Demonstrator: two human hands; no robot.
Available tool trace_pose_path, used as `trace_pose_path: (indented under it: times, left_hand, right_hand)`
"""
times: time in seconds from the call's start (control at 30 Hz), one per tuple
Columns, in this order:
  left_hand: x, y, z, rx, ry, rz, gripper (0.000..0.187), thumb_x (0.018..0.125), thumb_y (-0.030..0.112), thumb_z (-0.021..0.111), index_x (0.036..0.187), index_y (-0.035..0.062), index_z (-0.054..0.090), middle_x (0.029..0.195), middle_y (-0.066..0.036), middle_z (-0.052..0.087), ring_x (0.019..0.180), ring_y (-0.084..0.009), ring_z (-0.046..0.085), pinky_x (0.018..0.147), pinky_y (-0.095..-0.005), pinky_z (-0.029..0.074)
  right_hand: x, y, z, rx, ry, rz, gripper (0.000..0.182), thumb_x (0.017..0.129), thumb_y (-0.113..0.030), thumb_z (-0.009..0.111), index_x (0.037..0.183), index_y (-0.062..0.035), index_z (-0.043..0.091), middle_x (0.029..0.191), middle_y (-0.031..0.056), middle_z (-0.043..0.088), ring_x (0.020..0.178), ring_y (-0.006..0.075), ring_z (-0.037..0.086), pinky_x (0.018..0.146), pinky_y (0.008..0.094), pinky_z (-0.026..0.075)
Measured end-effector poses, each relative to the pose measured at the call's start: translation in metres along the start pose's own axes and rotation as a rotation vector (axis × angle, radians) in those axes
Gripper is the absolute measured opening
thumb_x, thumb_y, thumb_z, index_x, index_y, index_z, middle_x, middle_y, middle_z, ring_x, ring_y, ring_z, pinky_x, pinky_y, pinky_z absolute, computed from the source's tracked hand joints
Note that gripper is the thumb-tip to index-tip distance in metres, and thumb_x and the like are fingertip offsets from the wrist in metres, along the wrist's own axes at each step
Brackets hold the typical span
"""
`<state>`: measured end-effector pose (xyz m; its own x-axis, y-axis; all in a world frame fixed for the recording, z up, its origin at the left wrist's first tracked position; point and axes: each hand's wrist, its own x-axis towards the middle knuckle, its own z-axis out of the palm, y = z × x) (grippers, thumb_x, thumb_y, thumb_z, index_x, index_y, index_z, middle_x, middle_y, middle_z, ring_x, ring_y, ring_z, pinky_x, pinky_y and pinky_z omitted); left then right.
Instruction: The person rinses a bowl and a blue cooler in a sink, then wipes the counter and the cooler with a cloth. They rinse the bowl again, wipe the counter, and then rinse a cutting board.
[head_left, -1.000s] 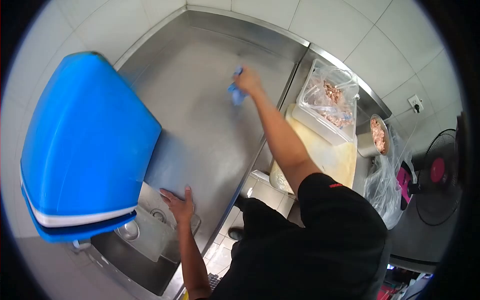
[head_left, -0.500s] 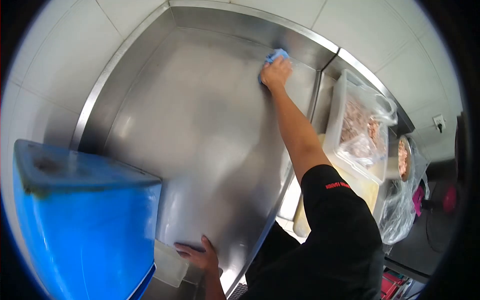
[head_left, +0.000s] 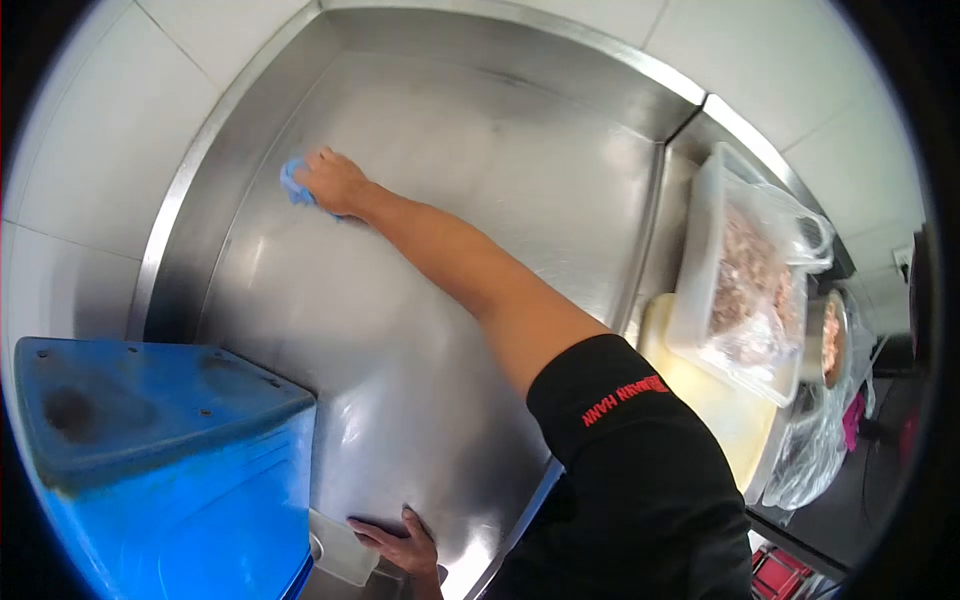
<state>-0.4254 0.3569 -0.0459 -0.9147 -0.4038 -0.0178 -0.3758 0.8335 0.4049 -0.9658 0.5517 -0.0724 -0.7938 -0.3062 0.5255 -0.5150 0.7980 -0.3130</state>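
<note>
My right hand (head_left: 335, 181) is closed around a blue cloth (head_left: 295, 183), which it presses to the stainless steel counter (head_left: 430, 270) near the left raised edge. The arm stretches across the counter from the lower right. Close to the front edge, my left hand (head_left: 402, 548) rests on the steel with fingers spread and nothing in it. Just left of those fingers is a translucent plastic container (head_left: 343, 550), partly under the counter's lower edge as seen here.
A large blue bin (head_left: 180, 490) stands at the lower left. To the right, a clear tub (head_left: 700, 270) holds chopped meat in plastic, beside a yellowish cutting board (head_left: 715, 405). A metal pot (head_left: 818, 345) with pinkish pieces and a plastic bag (head_left: 805, 450) sit farther right.
My right hand has swept the blue cloth leftward across the counter, from the back right corner to the left side. The left hand stays at about the same spot. The view has shifted slightly.
</note>
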Motion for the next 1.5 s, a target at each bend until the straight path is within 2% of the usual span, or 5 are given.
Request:
trace_pose_path:
  times: [0.33, 0.63, 0.93, 1.43, 1.5]
  left_hand:
    - [-0.006, 0.005, -0.003, -0.122, 0.102, -0.074, 0.091, 0.081, 0.049, 0.056, 0.141, -0.0015, 0.011, 0.126, -0.040, 0.027, 0.116, -0.0527, 0.033, 0.095, -0.0534, 0.031]
    - [-0.004, 0.020, -0.012, -0.165, 0.029, -0.130, 0.086, 0.085, 0.049, 0.052, 0.141, 0.0004, 0.011, 0.132, -0.039, 0.023, 0.119, -0.0511, 0.031, 0.097, -0.0530, 0.029]
    - [-0.010, -0.007, 0.005, 0.036, 0.010, -0.083, 0.095, 0.080, 0.054, 0.056, 0.140, -0.0043, 0.011, 0.127, -0.044, 0.026, 0.115, -0.0567, 0.033, 0.094, -0.0577, 0.032]
    - [-0.007, 0.006, -0.006, -0.164, 0.002, -0.163, 0.097, 0.081, 0.057, 0.053, 0.141, -0.0007, 0.004, 0.129, -0.038, 0.021, 0.118, -0.0512, 0.033, 0.095, -0.0546, 0.034]
    - [-0.007, 0.002, -0.002, -0.163, 0.052, -0.127, 0.096, 0.081, 0.056, 0.054, 0.142, 0.0012, 0.005, 0.129, -0.037, 0.022, 0.119, -0.0506, 0.032, 0.094, -0.0543, 0.034]
  right_hand:
    - [-0.098, 0.188, -0.219, -0.999, -0.164, -0.146, 0.014, 0.077, -0.019, 0.054, 0.085, -0.0165, 0.064, 0.110, 0.0010, 0.050, 0.103, 0.0215, 0.046, 0.083, 0.0330, 0.040]
    - [-0.203, 0.213, -0.395, -1.209, -1.033, -0.416, 0.017, 0.069, -0.021, 0.062, 0.085, -0.0199, 0.067, 0.104, -0.0024, 0.050, 0.101, 0.0170, 0.043, 0.081, 0.0296, 0.037]
    - [-0.075, 0.196, -0.255, -1.088, 0.115, -0.195, 0.022, 0.077, -0.017, 0.051, 0.096, -0.0088, 0.057, 0.102, 0.0064, 0.048, 0.091, 0.0203, 0.047, 0.074, 0.0339, 0.039]
    - [-0.200, 0.172, -0.363, -1.172, 0.284, 0.931, 0.021, 0.083, -0.013, 0.049, 0.101, -0.0037, 0.054, 0.102, 0.0127, 0.049, 0.093, 0.0275, 0.050, 0.077, 0.0396, 0.041]
    - [-0.182, 0.175, -0.346, -0.658, 0.676, 1.402, 0.025, 0.086, -0.009, 0.044, 0.110, -0.0021, 0.047, 0.105, 0.0151, 0.046, 0.095, 0.0330, 0.051, 0.079, 0.0420, 0.044]
